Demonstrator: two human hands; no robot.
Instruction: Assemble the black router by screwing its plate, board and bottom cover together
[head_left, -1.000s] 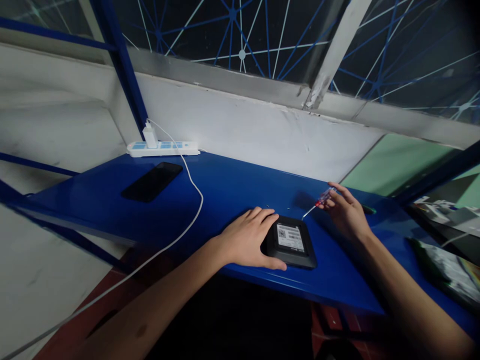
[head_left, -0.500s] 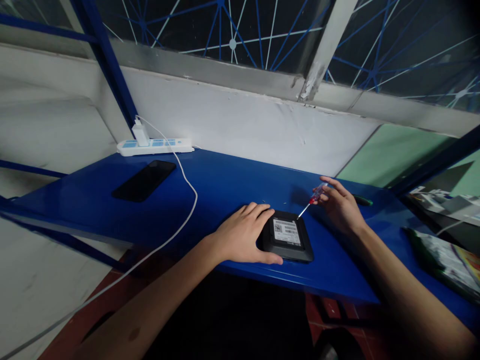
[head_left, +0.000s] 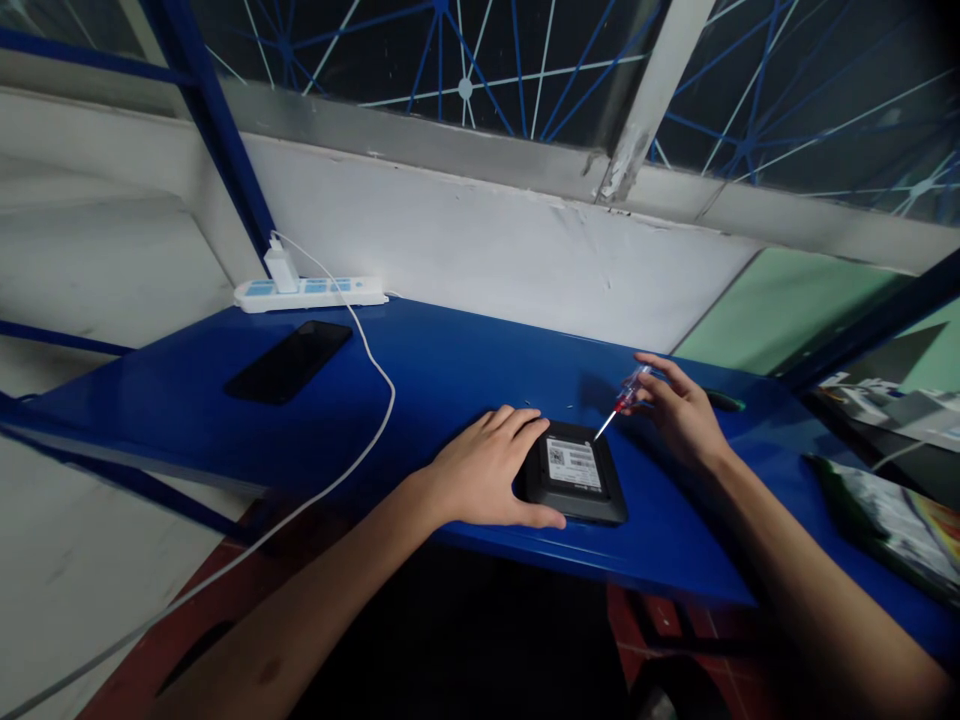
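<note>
The right hand (head_left: 671,405) has its thumb and fingers closed on the clear handle of the screwdriver (head_left: 621,402), and the tip now meets the face of the black case (head_left: 611,508) just inside its far right corner. A second ago the tip lay closer to the case's outer edge; since the last picture only the handle has tipped a little further left. For the work, I judge this means the tool is lined up on one spot at that corner, though whether it sits in a screw head is too small to tell.

The case lies label up near the near edge of the tabletop (head_left: 450,360), right of its middle. The left hand (head_left: 491,468) rests over the case's left part, fingers spread and thumb apart from them along the near side, seemingly as a brace (it has stayed there throughout).

Beyond the case, towards the tabletop's far edge, lie two small slivers (head_left: 570,407), perhaps screws. A green-ended tool (head_left: 724,400) lies past the right hand, by the far edge. At the far left corner stands a power strip (head_left: 310,293), with a dark phone (head_left: 289,362) near the left edge
</note>
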